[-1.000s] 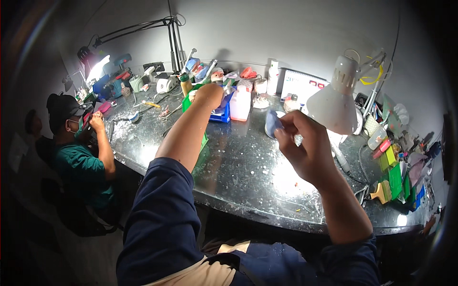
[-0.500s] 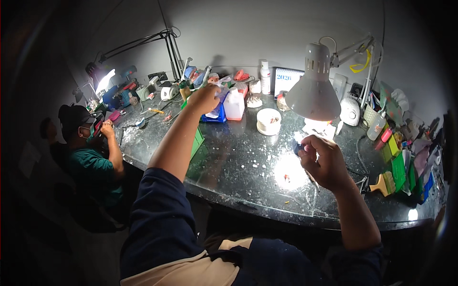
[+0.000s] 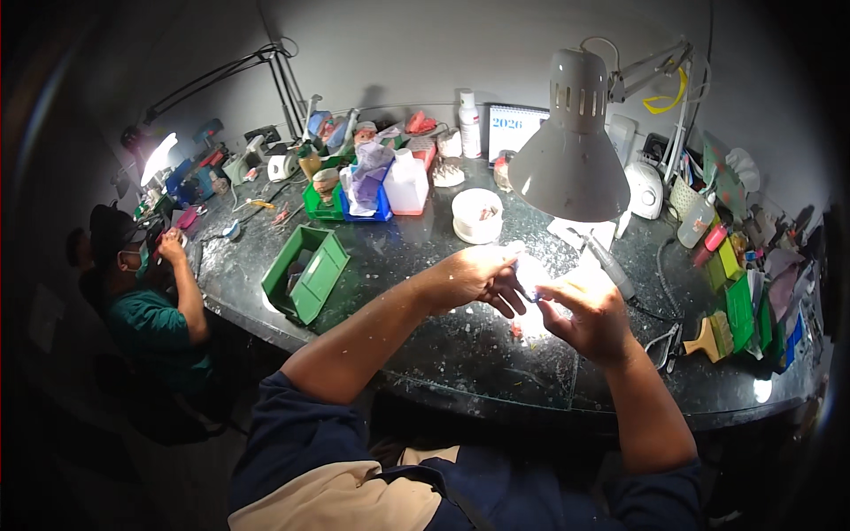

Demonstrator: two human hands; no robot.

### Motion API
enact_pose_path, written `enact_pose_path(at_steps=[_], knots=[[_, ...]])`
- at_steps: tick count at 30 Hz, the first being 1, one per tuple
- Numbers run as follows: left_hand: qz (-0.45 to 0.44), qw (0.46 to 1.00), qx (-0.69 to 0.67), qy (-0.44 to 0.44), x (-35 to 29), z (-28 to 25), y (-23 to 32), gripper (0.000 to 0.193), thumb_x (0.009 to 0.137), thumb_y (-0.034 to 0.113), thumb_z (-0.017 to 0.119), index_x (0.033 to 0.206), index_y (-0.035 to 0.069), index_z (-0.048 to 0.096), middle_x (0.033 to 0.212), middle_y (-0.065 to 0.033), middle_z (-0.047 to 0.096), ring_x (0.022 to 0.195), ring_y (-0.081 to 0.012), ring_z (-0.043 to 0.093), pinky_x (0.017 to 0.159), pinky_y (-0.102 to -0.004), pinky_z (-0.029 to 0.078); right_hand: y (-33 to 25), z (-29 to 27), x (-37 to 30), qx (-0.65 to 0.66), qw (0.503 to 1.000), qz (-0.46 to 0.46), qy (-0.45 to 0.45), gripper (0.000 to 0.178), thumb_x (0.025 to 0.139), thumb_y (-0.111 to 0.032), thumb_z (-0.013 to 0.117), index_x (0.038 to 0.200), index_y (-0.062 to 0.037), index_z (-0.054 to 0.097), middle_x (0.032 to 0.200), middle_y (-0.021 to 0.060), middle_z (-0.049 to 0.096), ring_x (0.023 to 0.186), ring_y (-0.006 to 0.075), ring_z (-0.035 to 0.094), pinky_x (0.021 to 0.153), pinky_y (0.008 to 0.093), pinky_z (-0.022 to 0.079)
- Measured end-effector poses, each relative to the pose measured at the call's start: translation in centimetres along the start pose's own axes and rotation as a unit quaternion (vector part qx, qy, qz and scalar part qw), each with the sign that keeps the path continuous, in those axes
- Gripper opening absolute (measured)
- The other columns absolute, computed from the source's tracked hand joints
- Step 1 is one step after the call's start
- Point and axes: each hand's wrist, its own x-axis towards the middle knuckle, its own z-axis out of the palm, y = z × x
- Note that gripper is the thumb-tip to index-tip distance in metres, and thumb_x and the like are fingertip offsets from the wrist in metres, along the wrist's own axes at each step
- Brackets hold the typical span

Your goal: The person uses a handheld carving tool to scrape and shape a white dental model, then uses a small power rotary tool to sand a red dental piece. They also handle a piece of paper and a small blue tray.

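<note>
Under the lamp, my two hands meet in the bright light. My left hand has its thumb and index finger closed at a pale, glaring thing, while its lower fingers hang loose. What that pale thing is, the glare hides. With my right hand I pinch a small dark-blue piece right beside it. Below the hands, a small red bit lies on the dark benchtop. A grey handpiece rests behind my right hand.
A green bin stands left of my left forearm. Behind are a blue bin with a plastic bag, a pink-liquid bottle and a white round pot. A brush lies right. A co-worker sits at left.
My left hand has come back from the blue bin to my right hand under the lamp. My right hand stays under the lamp, with the dark-blue piece still in it.
</note>
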Motion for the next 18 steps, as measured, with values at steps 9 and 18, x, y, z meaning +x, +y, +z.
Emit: enact_pose_path(at_steps=[9, 18], knots=[[0.133, 0.957, -0.244, 0.085, 1.0, -2.7, -2.8, 0.057, 0.122, 0.041, 0.049, 0.159, -0.002, 0.050, 0.141, -0.0204, 0.071, 0.129, -0.0374, 0.074, 0.116, -0.0540, 0.059, 2.4, -0.4, 0.1, 0.055, 0.982, 0.179, 0.021, 0.030, 0.096, -0.021, 0.083, 0.121, -0.0063, 0.081, 0.095, 0.0083, 0.078, 0.086, 0.0276, 0.075, 0.087, 0.0423, 0.058], [0.129, 0.947, -0.261, 0.139, 1.5, -2.5, -2.2, 0.058, 0.119, 0.038, 0.049, 0.159, -0.005, 0.048, 0.151, -0.0236, 0.065, 0.137, -0.0422, 0.070, 0.119, -0.0543, 0.057, 2.3, 0.6, -0.8, 0.016, 0.985, 0.118, -0.123, 0.018, 0.093, -0.026, 0.087, 0.104, -0.0146, 0.078, 0.094, 0.0024, 0.069, 0.092, 0.0271, 0.071, 0.087, 0.0422, 0.050]])
